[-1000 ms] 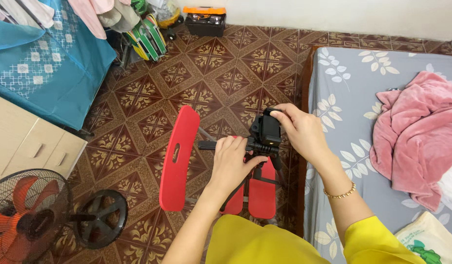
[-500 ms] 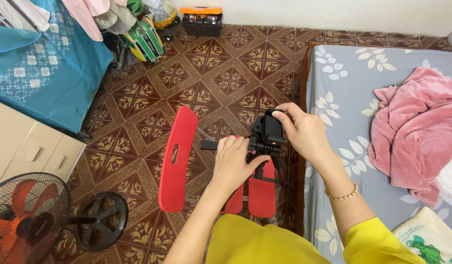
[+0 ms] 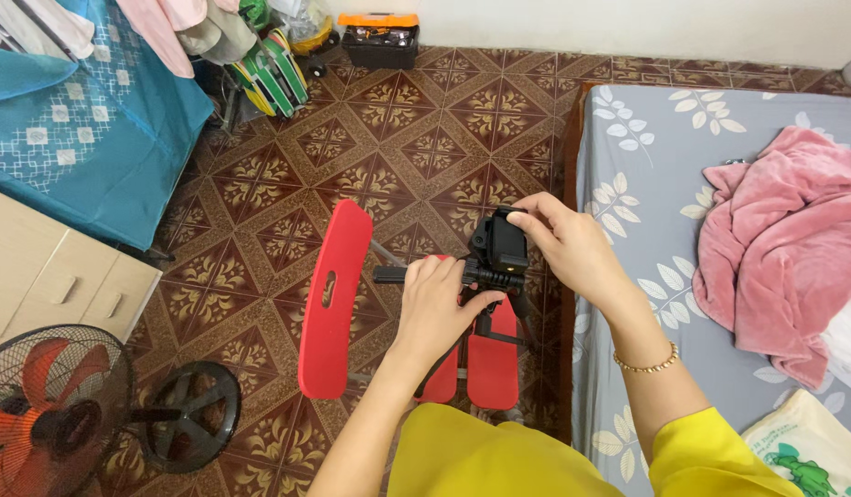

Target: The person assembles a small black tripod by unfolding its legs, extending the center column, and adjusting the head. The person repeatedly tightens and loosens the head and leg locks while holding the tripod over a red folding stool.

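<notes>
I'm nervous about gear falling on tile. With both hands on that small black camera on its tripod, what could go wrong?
The camera sits over hard floor tiles; if the right hand slips, it may drop. The left hand is pressing on the tripod head, which might tip the stand. The red chair and bed crowd it, so a leg could catch.

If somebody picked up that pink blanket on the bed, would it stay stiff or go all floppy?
Probably floppy: the pink blanket lies crumpled in soft folds on the bed. It looks fluffy, so likely light for its size and not slippery. It should sag and drape, not roll or break.
</notes>
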